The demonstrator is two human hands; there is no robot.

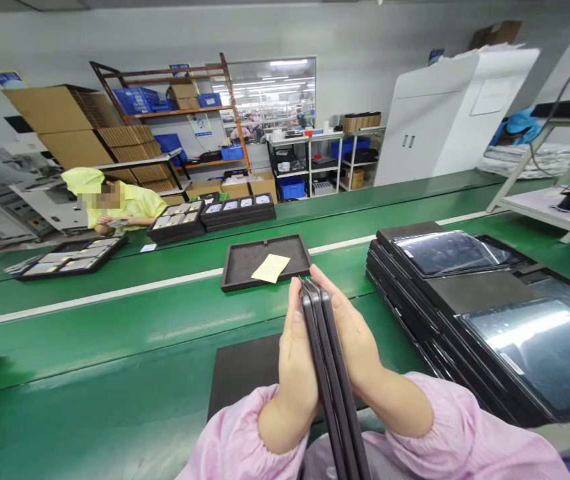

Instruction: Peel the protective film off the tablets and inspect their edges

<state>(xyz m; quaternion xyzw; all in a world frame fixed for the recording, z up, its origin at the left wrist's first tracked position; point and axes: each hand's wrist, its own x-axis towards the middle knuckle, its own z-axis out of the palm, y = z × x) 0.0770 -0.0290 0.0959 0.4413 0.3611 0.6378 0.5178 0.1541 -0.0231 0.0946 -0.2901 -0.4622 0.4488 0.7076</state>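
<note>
Three dark grey tablets (pixel 332 373) stand on edge, pressed together, with small speaker holes along their narrow sides. My left hand (pixel 297 360) lies flat against their left face, and my right hand (pixel 357 343) clasps them from the right. Beneath my hands a flat black board (pixel 242 373) rests on the green bench. Just beyond my fingertips sits a shallow black tray (pixel 237 257) with a yellow slip of paper (pixel 271 268) in it. To the right are stacked black trays (pixel 485 291) carrying glossy tablet-like panels (pixel 539 347).
Across the green bench (pixel 115 347), a co-worker (pixel 139 200) in yellow handles a small item near trays of devices (pixel 82 257). More stacked trays (pixel 239 213) stand on the far side. A white stand (pixel 529 177) with a lit device rises at the right.
</note>
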